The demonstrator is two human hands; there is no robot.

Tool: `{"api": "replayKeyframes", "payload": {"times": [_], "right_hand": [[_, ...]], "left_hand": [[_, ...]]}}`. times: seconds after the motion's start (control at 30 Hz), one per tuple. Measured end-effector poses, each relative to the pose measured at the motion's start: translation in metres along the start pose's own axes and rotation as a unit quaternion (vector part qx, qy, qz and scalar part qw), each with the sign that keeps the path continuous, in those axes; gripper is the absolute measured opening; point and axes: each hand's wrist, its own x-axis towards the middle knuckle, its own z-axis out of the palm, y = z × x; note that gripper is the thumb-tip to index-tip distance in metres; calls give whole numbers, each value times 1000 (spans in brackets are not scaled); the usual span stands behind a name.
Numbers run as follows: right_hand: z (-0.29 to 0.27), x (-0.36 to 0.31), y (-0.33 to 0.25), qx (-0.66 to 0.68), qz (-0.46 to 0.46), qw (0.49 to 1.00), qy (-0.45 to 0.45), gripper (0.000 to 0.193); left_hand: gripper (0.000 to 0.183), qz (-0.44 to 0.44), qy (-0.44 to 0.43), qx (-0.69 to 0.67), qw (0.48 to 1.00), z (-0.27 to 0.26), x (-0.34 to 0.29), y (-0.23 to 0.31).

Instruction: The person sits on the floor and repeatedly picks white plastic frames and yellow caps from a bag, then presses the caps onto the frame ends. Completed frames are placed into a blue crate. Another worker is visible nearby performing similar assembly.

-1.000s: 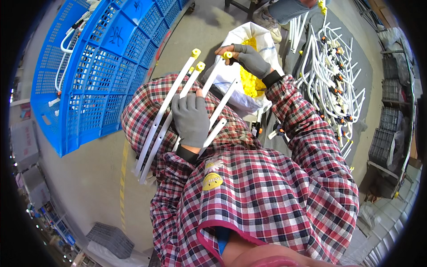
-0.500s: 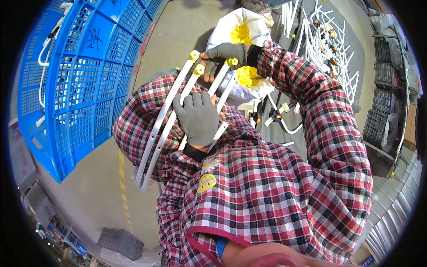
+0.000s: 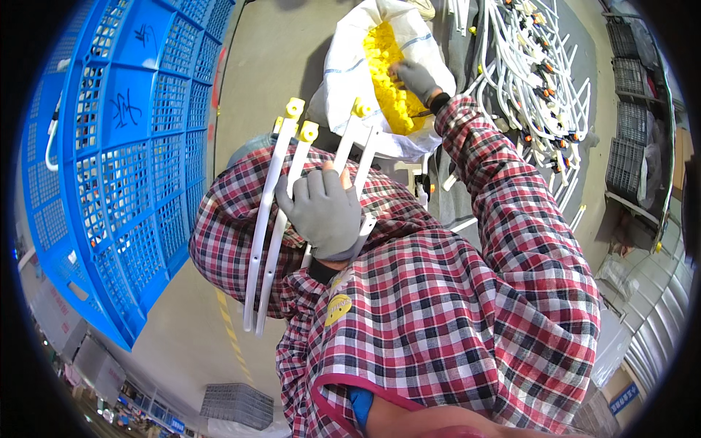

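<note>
My left hand [image 3: 321, 212], in a grey glove, is closed around several white tubes [image 3: 264, 233] that lean across my lap. Yellow plastic fittings [image 3: 294, 108] cap the upper ends of some of them; at least one tube [image 3: 367, 157] ends bare. My right hand [image 3: 418, 79], also gloved with bare fingertips, reaches into a white woven sack [image 3: 345, 84] full of small yellow fittings [image 3: 383, 55]. Its fingertips are among these pieces, so whether it grips one is hidden.
A tall blue plastic crate [image 3: 120, 197] stands at the left. White tubes with black and orange connectors [image 3: 522, 80] lie piled on a grey sheet at the right. Beyond them, dark baskets [image 3: 628, 124] sit on a rack. A grey crate stack [image 3: 237, 405] stands at the lower left.
My right hand has left the tubes' yellow ends and moved up and right into the sack. My left hand still holds the tubes, slightly lower. The view has shifted.
</note>
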Motion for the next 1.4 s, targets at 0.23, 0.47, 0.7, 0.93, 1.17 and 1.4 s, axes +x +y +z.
{"api": "replayKeyframes", "payload": {"times": [0.23, 0.47, 0.7, 0.93, 1.17, 1.4], "right_hand": [[108, -63, 64, -450, -113, 884, 63, 37], [69, -27, 71, 15, 47, 994, 100, 32], [44, -33, 48, 471, 190, 860, -54, 34], [51, -21, 49, 391, 142, 909, -17, 26], [61, 1, 41, 219, 72, 972, 53, 33], [57, -3, 31, 206, 65, 976, 18, 31]], "left_hand": [[21, 10, -20, 11, 1000, -2, 1, -4], [29, 26, 6, 2, 1000, 8, 6, -10], [34, 165, 6, -87, 982, 13, -31, -47], [49, 94, -9, -13, 995, 3, -63, -44], [14, 78, -20, 72, 994, 33, -26, -36], [19, 70, -63, 98, 991, 41, -6, -21]]}}
